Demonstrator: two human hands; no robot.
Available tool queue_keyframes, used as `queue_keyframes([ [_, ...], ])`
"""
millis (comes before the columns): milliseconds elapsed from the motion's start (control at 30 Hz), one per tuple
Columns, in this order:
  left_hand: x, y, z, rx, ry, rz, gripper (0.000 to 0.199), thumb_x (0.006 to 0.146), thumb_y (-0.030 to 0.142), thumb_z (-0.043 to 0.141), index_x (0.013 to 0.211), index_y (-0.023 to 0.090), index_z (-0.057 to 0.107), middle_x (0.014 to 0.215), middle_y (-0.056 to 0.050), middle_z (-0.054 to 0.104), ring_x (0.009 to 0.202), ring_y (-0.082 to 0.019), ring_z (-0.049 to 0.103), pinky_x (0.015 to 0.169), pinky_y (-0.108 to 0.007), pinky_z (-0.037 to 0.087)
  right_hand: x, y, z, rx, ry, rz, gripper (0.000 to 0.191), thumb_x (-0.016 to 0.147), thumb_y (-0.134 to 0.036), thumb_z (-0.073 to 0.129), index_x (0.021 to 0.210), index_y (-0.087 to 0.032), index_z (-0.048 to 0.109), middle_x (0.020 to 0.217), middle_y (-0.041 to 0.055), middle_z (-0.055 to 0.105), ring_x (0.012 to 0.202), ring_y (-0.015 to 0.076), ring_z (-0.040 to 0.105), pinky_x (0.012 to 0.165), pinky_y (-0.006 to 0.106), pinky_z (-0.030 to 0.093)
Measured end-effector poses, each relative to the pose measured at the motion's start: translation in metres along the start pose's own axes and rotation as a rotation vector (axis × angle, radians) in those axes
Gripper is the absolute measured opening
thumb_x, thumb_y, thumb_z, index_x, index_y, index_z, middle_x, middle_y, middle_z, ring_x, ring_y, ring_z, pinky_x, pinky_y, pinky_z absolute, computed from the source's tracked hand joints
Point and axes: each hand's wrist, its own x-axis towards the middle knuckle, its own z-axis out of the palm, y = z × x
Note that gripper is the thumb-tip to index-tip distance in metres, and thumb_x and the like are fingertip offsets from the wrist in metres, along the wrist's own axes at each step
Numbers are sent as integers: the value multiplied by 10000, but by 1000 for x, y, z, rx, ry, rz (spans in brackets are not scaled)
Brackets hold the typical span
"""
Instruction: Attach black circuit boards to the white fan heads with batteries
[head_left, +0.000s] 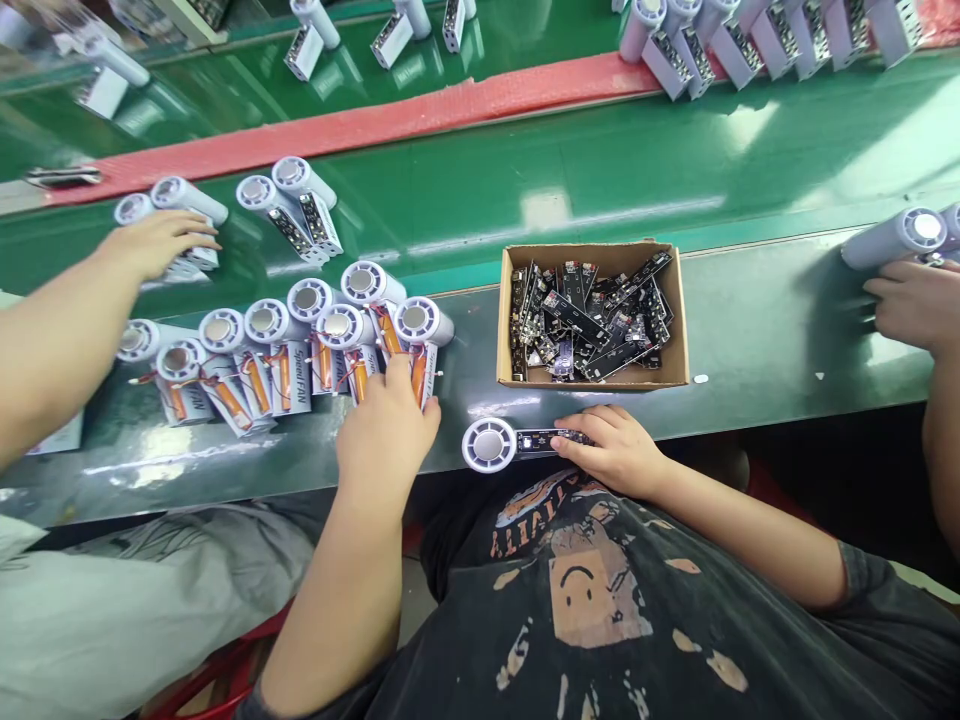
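My right hand (611, 450) is closed around the handle of a handheld fan (489, 445) at the bench's front edge. The fan's round grille faces up, and a black circuit board (534, 442) lies along its handle, partly under my fingers. My left hand (386, 425) grips the handle end of another handheld fan (421, 320), the rightmost of a cluster. An orange battery shows in its handle between my thumb and fingers. Alongside are several similar fans (268, 322) with orange batteries, thin wires and "Speed FAN" lettering.
A cardboard box (592, 384) of loose circuit boards stands behind my right hand. At left, a co-worker's hand (161, 243) touches fans on the green belt (450, 210); another person's hand (911, 305) holds a fan at right. A red strip (375, 122) runs along the belt, with more fans beyond.
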Motion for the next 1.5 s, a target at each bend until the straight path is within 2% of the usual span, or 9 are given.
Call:
queue_keyframes([
  [267,-36,-15,22,-131,3,12,599,925,520,464,1389,145,416,1223,-223,633,976,-387,688,749,-465,541,7,-3,-1,12,21,25,177,912,-248,638,1088,-248,658,1051,49,726,879,176,610,746,311,466],
  [433,-28,-13,25,-207,-44,-10,677,929,567,434,1449,140,350,1263,-228,635,1029,-382,685,795,-459,537,9,-5,-2,27,-16,57,268,902,-289,642,1158,-212,628,1093,95,707,928,219,619,765,352,498],
  [567,-20,-12,24,-200,-82,-4,538,928,532,428,1321,166,468,1120,-191,692,965,-362,703,735,-417,537,10,-5,-3,-11,-73,64,326,911,-272,624,1231,-209,619,1053,87,714,926,226,614,779,361,502],
  [700,-19,-14,27,-195,-81,22,425,927,456,425,1226,171,525,1105,-178,693,965,-355,700,718,-403,534,9,-4,-2,-41,-87,54,275,924,-250,610,1196,-231,639,1035,75,718,902,204,607,770,342,489],
  [933,-29,-32,39,-338,-37,28,714,900,559,461,1473,146,358,1292,-211,629,1050,-381,669,798,-457,535,7,-4,-1,-76,2,3,110,915,-215,639,1015,-246,672,1013,40,731,879,175,590,741,308,459],
  [1133,-37,-47,41,-485,-30,-2,775,855,592,490,1490,169,357,1206,-143,675,900,-279,696,787,-400,536,8,-3,-1,-32,-10,2,182,902,-245,663,1084,-235,661,1037,64,721,884,187,600,746,319,457],
  [1300,-40,-67,26,-551,-5,-58,737,827,618,482,1442,215,421,1166,-90,691,874,-248,699,759,-381,544,13,-9,-7,-12,-140,93,381,906,-295,647,1262,-175,588,1017,96,715,893,229,607,762,365,490],
  [1400,-39,-76,17,-540,86,-40,592,848,569,472,1335,240,538,1088,-75,708,892,-260,692,763,-396,558,12,-10,-27,18,9,48,321,921,-199,560,1241,-210,578,1024,75,714,891,222,605,785,374,491],
  [1500,-30,-75,16,-453,377,95,463,878,409,485,1294,230,583,1164,-118,684,1070,-301,653,932,-468,535,2,4,-59,-55,277,194,320,909,-201,537,1222,-254,569,1000,60,702,879,225,620,797,387,488],
])
